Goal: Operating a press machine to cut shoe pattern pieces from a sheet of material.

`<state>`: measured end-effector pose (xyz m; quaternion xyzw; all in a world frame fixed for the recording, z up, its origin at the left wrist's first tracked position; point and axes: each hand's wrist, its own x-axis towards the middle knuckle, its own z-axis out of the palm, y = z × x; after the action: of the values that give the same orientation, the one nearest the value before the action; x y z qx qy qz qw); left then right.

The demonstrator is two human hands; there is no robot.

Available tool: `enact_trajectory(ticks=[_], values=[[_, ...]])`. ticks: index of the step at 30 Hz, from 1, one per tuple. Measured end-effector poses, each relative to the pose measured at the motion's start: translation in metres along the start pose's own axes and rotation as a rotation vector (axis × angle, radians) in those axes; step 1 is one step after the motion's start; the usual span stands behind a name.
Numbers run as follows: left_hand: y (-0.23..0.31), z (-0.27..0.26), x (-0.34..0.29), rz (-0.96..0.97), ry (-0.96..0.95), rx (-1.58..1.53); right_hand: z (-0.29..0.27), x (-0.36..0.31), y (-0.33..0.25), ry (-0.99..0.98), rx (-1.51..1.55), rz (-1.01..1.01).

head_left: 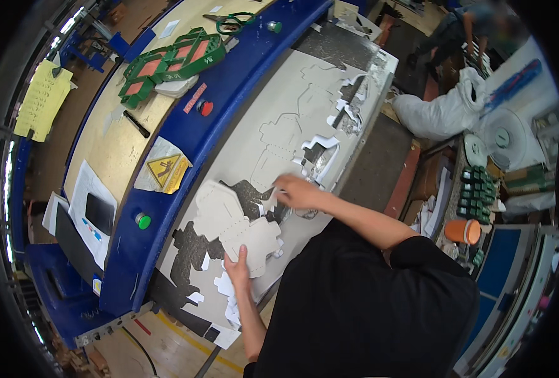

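Note:
A large grey die-cut cardboard sheet (279,126) lies on the dark machine bed (342,47). My left hand (238,269) grips the near edge of a punched-out grey carton blank (235,220), thumb on top. Reaching further up the sheet, my right hand (297,192) pinches a strip of white waste trim beside the blank. Loose white scraps (226,296) lie under my left hand. Torn waste pieces (327,148) curl up just beyond my right hand.
A blue machine frame (229,94) with a red button (206,108) and a green button (142,220) borders the bed on the left. Green and red carton blanks (172,63) and scissors (232,22) lie on the tan top. A white sack (443,107), a fan and another person stand right.

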<state>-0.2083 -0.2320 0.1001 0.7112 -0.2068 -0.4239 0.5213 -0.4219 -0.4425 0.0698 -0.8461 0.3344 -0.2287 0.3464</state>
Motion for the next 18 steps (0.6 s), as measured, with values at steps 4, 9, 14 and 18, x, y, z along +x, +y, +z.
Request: enact_trajectory(ticks=[4, 9, 14, 18], values=[[0.051, 0.009, 0.054, -0.009, -0.211, 0.245, -0.037, 0.000, 0.056, -0.103, -0.401, 0.218], [0.103, 0.083, 0.138, -0.062, -0.554, 0.473, -0.053, 0.000, 0.071, -0.301, -0.334, 0.326], [0.069, 0.152, 0.183, 0.286, -0.296, 1.215, -0.065, -0.006, 0.096, -0.222, 0.155, 0.489], [0.041, 0.177, 0.153, 0.251, -0.072, 1.045, -0.074, -0.019, 0.110, -0.315, 0.249, 0.402]])
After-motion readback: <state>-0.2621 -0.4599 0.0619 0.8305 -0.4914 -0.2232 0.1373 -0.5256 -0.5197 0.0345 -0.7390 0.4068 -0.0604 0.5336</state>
